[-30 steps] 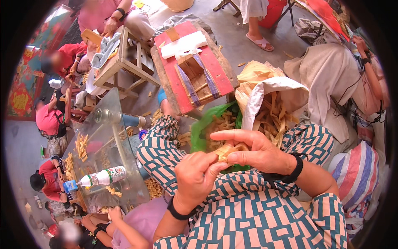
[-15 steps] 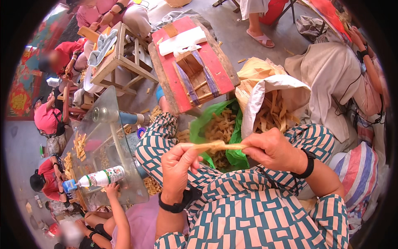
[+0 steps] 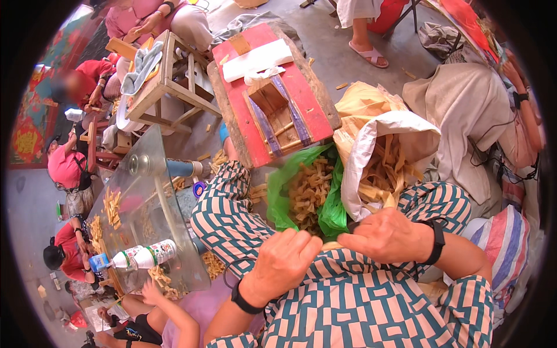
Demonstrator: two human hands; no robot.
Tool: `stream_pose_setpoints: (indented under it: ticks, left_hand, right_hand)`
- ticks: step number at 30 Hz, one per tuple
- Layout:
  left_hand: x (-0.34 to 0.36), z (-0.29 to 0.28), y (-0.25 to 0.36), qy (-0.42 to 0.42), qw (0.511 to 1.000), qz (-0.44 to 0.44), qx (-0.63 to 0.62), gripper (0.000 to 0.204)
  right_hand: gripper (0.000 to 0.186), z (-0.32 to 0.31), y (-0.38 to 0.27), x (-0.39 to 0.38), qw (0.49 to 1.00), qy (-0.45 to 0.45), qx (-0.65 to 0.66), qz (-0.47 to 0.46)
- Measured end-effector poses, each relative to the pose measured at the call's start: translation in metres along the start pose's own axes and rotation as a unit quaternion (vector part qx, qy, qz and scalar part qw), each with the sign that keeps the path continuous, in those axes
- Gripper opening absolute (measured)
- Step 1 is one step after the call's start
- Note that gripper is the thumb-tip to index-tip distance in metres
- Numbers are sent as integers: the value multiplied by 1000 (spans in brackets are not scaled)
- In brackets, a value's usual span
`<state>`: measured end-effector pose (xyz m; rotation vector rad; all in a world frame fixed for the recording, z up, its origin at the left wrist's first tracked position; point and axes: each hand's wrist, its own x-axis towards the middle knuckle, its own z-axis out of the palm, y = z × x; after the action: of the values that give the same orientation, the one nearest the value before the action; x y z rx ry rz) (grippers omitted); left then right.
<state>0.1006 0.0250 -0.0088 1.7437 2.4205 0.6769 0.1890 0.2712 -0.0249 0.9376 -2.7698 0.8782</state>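
My left hand (image 3: 281,261) and my right hand (image 3: 386,238) are both closed, held low over my lap, gripping a tan strip (image 3: 332,245) that shows in the short gap between them; most of it is hidden by my fingers. Just beyond them an open green plastic bag (image 3: 278,191) holds a heap of short tan folded pieces (image 3: 313,188). To its right leans an open pale sack (image 3: 362,145) with long tan strips (image 3: 389,162) inside.
A red board stand (image 3: 226,93) with a wooden slot stands ahead. A glass tabletop (image 3: 142,214) with bottles (image 3: 151,255) is at left, beside a wooden stool (image 3: 168,93). Co-workers (image 3: 72,162) sit around; one's hand (image 3: 154,296) is at lower left. A striped bag (image 3: 496,249) lies right.
My hands have lowered toward my lap and turned knuckles-up, with the strip pulled out between them. A co-worker's hand at lower left reached to the glass tabletop, then dropped lower.
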Motion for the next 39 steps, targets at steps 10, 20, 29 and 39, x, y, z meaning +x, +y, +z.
stream_pose_setpoints:
  ticks: [10,20,29,39]
  left_hand:
    - [38,-15,-62,83,966,-176,-169,21]
    - [102,-18,-154,191,922,-284,-180,16]
    - [56,-32,-101,143,956,-219,-130,21]
    - [23,-36,-22,20,725,-324,-608,22]
  right_hand:
    - [10,-10,71,50,991,93,-45,80]
    - [3,-3,166,128,966,210,-97,112]
    - [26,-13,130,76,962,261,-63,56]
    - [24,-22,54,82,952,244,-156,-103]
